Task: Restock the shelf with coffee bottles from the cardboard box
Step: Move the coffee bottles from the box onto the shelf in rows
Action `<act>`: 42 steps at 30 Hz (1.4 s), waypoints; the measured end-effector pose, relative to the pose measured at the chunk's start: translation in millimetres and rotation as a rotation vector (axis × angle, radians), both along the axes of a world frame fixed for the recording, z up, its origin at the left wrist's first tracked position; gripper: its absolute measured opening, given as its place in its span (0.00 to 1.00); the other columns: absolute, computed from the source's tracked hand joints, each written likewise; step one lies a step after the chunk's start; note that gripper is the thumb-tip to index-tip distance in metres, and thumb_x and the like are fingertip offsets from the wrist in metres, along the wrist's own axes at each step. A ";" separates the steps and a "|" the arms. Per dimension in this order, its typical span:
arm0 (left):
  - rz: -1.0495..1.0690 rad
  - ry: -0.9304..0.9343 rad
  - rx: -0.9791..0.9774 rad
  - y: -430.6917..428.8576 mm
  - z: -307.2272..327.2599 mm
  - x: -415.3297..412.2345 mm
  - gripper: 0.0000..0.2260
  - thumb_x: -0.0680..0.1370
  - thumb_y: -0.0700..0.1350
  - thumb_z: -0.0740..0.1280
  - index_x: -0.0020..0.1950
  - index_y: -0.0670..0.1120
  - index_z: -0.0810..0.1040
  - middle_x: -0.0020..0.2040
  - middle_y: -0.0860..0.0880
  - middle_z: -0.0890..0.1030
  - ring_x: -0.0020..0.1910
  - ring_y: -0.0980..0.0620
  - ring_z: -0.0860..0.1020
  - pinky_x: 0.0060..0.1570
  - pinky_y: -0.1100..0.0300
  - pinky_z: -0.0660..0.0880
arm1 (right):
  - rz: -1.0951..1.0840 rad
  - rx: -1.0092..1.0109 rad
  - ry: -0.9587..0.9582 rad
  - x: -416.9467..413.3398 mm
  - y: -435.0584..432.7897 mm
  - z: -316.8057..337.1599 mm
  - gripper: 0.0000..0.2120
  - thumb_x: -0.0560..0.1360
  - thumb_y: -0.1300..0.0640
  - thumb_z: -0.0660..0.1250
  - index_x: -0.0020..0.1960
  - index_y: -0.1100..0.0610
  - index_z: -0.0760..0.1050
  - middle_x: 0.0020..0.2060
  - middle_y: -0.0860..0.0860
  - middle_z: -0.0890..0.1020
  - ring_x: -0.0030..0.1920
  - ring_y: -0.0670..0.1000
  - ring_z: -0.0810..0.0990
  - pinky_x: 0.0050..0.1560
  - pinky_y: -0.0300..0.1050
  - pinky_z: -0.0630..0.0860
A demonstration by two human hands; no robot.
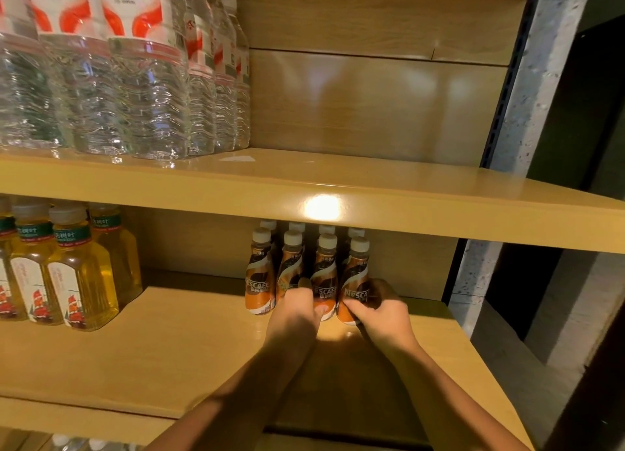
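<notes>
Down on the middle shelf (169,356), yellow tea bottles (81,274) stand at the left, well apart from the coffee bottles (259,274) clustered upright farther back. The left hand (297,310) curls around the second front bottle (290,268); the right hand (380,310) wraps the rightmost bottle (355,274). Above, water bottles (142,78) fill the upper shelf.

Eight coffee bottles (259,274); two hands (297,307)
</notes>
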State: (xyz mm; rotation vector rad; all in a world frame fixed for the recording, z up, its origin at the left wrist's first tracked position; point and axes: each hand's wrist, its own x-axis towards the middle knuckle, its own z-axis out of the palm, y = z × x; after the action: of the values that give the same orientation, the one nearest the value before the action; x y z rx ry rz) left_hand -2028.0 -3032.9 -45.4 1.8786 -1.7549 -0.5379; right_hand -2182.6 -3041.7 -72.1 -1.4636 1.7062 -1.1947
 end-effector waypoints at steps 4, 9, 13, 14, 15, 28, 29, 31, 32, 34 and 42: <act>-0.008 -0.025 -0.027 4.5 -1.6 5.4 0.15 0.82 0.51 0.67 0.66 0.45 0.75 0.61 0.47 0.79 0.57 0.50 0.76 0.60 0.56 0.74 | 0.003 0.070 0.157 -2.9 0.5 -2.6 0.21 0.69 0.37 0.75 0.40 0.56 0.80 0.35 0.52 0.85 0.36 0.51 0.86 0.42 0.57 0.85; -0.083 -0.071 -0.102 24.3 -4.5 12.8 0.19 0.80 0.53 0.70 0.68 0.49 0.71 0.63 0.50 0.79 0.61 0.50 0.78 0.62 0.54 0.77 | -0.094 -0.013 0.458 -3.5 20.4 -5.0 0.26 0.68 0.31 0.72 0.51 0.53 0.78 0.47 0.46 0.82 0.42 0.45 0.80 0.39 0.45 0.80; -0.149 -0.230 -0.254 48.0 -10.1 26.1 0.24 0.77 0.58 0.71 0.69 0.52 0.69 0.64 0.52 0.77 0.61 0.51 0.77 0.61 0.54 0.77 | -0.070 -0.084 0.694 -2.1 52.7 4.7 0.35 0.69 0.31 0.68 0.69 0.50 0.67 0.64 0.48 0.74 0.62 0.49 0.74 0.60 0.44 0.74; -0.159 -0.268 -0.288 54.6 -10.8 30.6 0.25 0.77 0.60 0.71 0.69 0.53 0.68 0.65 0.52 0.76 0.62 0.51 0.76 0.63 0.54 0.76 | -0.051 -0.098 0.742 -1.2 61.7 7.4 0.38 0.68 0.29 0.66 0.71 0.49 0.65 0.67 0.49 0.73 0.66 0.50 0.72 0.65 0.47 0.73; -0.171 -0.306 -0.323 61.1 -11.2 35.9 0.27 0.76 0.62 0.71 0.70 0.53 0.68 0.67 0.52 0.75 0.64 0.51 0.75 0.65 0.53 0.74 | -0.035 -0.090 0.780 -1.5 69.6 8.5 0.42 0.68 0.28 0.65 0.74 0.49 0.62 0.71 0.49 0.71 0.70 0.51 0.70 0.69 0.50 0.71; -0.346 -0.668 -0.221 169.8 1.4 137.7 0.53 0.71 0.76 0.61 0.83 0.53 0.36 0.84 0.45 0.41 0.82 0.39 0.44 0.79 0.36 0.44 | 0.030 -0.007 1.142 54.9 207.2 27.8 0.50 0.73 0.26 0.55 0.82 0.52 0.39 0.82 0.55 0.43 0.81 0.59 0.42 0.80 0.59 0.44; -0.360 -0.693 -0.214 178.4 1.8 149.4 0.53 0.71 0.77 0.60 0.83 0.52 0.37 0.84 0.44 0.40 0.82 0.39 0.43 0.79 0.36 0.43 | 0.029 0.006 1.162 63.5 219.1 28.8 0.50 0.73 0.26 0.55 0.82 0.52 0.39 0.82 0.56 0.43 0.81 0.59 0.41 0.80 0.59 0.44; -0.397 -0.751 -0.201 194.4 2.2 174.2 0.53 0.69 0.80 0.55 0.83 0.52 0.37 0.83 0.43 0.40 0.82 0.38 0.41 0.78 0.35 0.43 | 0.026 0.028 1.191 82.8 243.6 30.3 0.48 0.74 0.27 0.54 0.82 0.52 0.40 0.82 0.56 0.42 0.81 0.60 0.40 0.80 0.60 0.43; -0.424 -0.768 -0.198 202.4 2.7 186.4 0.56 0.66 0.83 0.48 0.83 0.52 0.37 0.83 0.43 0.39 0.82 0.38 0.41 0.78 0.35 0.43 | 0.022 0.036 1.194 93.2 255.9 30.3 0.48 0.74 0.26 0.53 0.82 0.51 0.40 0.82 0.56 0.41 0.81 0.60 0.40 0.79 0.60 0.42; -0.480 -0.773 -0.206 217.6 2.6 209.2 0.63 0.54 0.83 0.37 0.83 0.52 0.38 0.83 0.43 0.39 0.82 0.38 0.41 0.78 0.34 0.44 | 0.002 0.059 1.183 116.0 282.1 29.3 0.47 0.74 0.26 0.53 0.82 0.50 0.40 0.82 0.56 0.40 0.81 0.60 0.39 0.79 0.60 0.41; -0.614 -0.828 -0.327 289.3 -7.3 304.9 0.51 0.72 0.77 0.57 0.83 0.51 0.39 0.84 0.43 0.41 0.82 0.38 0.41 0.78 0.35 0.43 | -0.102 0.093 1.139 234.2 397.5 21.1 0.45 0.75 0.26 0.51 0.82 0.49 0.41 0.82 0.54 0.42 0.81 0.58 0.39 0.79 0.60 0.41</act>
State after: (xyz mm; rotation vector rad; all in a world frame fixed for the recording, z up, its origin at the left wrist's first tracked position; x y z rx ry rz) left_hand -1723.1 -2743.5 -52.6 1.3792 -2.7635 0.4014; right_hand -1948.4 -2644.2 -51.1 -2.2087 2.4869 -0.2235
